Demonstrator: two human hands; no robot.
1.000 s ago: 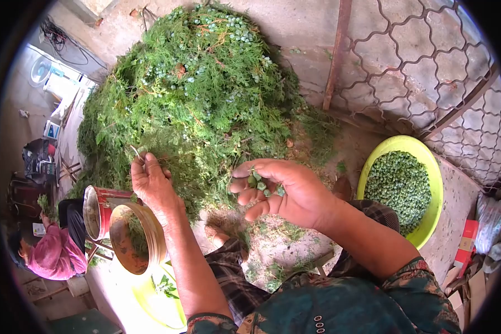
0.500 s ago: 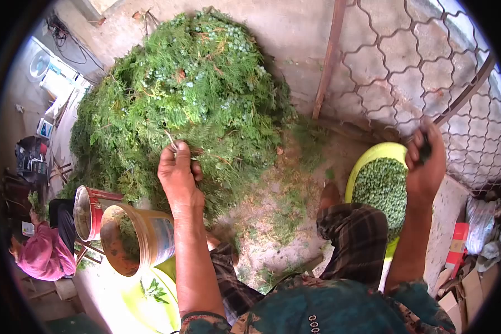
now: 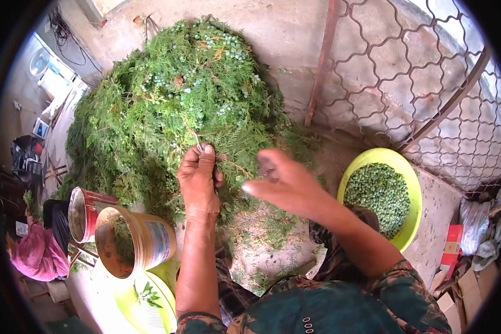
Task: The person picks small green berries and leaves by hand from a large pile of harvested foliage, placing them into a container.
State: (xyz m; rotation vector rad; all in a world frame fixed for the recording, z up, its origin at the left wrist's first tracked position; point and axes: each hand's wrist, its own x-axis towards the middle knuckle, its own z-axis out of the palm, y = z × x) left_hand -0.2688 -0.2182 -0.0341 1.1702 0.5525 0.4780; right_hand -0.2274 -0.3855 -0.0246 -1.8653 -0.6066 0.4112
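Observation:
My left hand (image 3: 199, 181) is closed, its thumb and fingers pinching the woody stem of a green conifer branch (image 3: 234, 146). The leafy part of the branch spreads to the right, in front of a big heap of cut conifer branches (image 3: 167, 106) dotted with pale blue-green berries. To the right of it, my right hand (image 3: 286, 181) is slightly smeared by motion. Its thumb stands apart from the fingers, and I see nothing held between them. A yellow-green basin (image 3: 416, 206) full of small green berries (image 3: 376, 195) stands beyond my right forearm.
An orange-tan bucket (image 3: 160, 239) and a red bucket (image 3: 79, 217) lie tilted at left, above another yellow-green basin (image 3: 170, 295). A person in a pink top (image 3: 42, 253) sits far left. Metal lattice (image 3: 395, 78) leans at right; cardboard (image 3: 479, 284) lies below.
My right hand has swung left from above the berry basin to beside the branch, its fingers opening from around something dark. My left hand, still pinching the stem, appears farther right.

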